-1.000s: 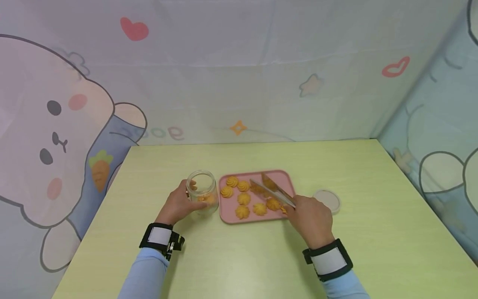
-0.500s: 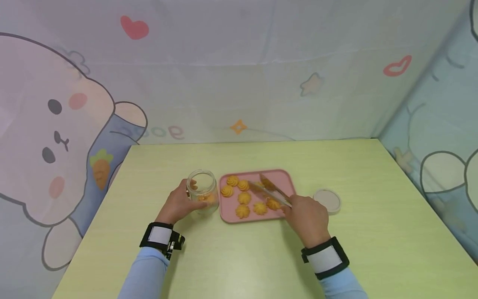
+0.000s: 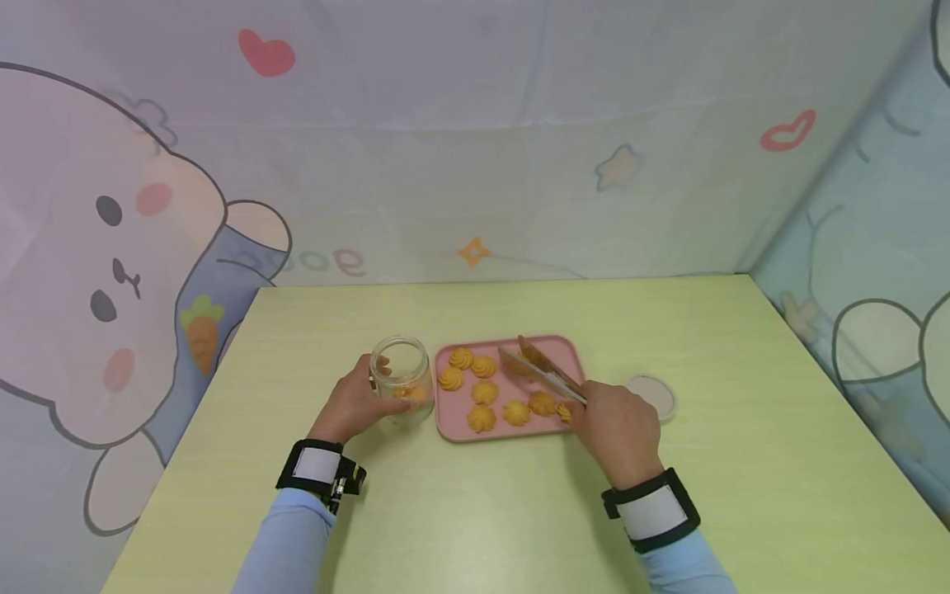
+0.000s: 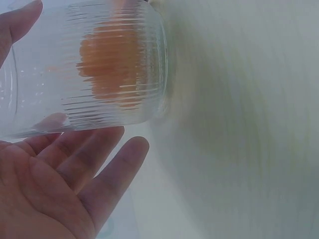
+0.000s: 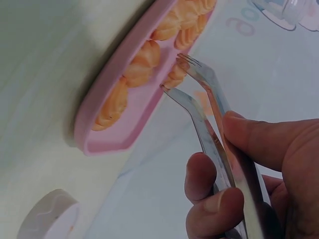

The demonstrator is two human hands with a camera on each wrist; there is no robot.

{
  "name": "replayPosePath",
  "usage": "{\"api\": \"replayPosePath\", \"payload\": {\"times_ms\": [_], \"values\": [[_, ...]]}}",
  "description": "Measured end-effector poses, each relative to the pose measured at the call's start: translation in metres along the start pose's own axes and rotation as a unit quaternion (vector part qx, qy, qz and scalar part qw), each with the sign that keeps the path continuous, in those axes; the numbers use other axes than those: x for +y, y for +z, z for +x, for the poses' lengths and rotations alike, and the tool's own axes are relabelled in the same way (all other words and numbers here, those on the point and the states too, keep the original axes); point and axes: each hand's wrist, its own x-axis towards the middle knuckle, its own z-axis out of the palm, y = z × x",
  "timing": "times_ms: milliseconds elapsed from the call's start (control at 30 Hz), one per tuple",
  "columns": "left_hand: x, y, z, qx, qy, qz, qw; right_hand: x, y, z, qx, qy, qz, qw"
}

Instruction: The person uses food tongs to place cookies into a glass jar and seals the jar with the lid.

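My left hand [image 3: 364, 402] grips a clear ribbed glass jar [image 3: 406, 381], standing on the table left of the tray; its thumb and fingers lie on either side of the wall. Orange-yellow piped cookies [image 4: 112, 62] show at the jar's bottom. My right hand [image 3: 616, 429] holds metal tongs [image 3: 543, 377] over the pink tray [image 3: 453, 414], thumb on one arm and fingers against the other. In the right wrist view the tongs' tips stand apart on either side of a swirled cookie [image 5: 175, 75] at the tray's far side. Several more cookies [image 3: 485, 392] lie on the tray.
A round whitish lid [image 3: 653, 396] lies on the pale yellow-green table [image 3: 475, 511], right of the tray and close behind my right hand. A printed cloth backdrop [image 3: 475, 148] rises behind the table's back edge.
The tongs and right hand shifted slightly left, then back right, with the tips now a little farther from me. The left hand and jar have stayed in place.
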Motion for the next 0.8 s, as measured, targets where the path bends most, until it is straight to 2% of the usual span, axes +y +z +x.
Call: {"api": "replayPosePath", "payload": {"times_ms": [533, 800], "values": [[0.003, 0.0, 0.0, -0.001, -0.009, -0.004, 0.9999, -0.009, -0.019, -0.005, 0.053, -0.022, 0.034, 0.998], [0.001, 0.0, 0.0, -0.001, -0.007, -0.006, 1.0, -0.03, -0.035, -0.008, 0.068, -0.041, 0.042, 0.996]]}}
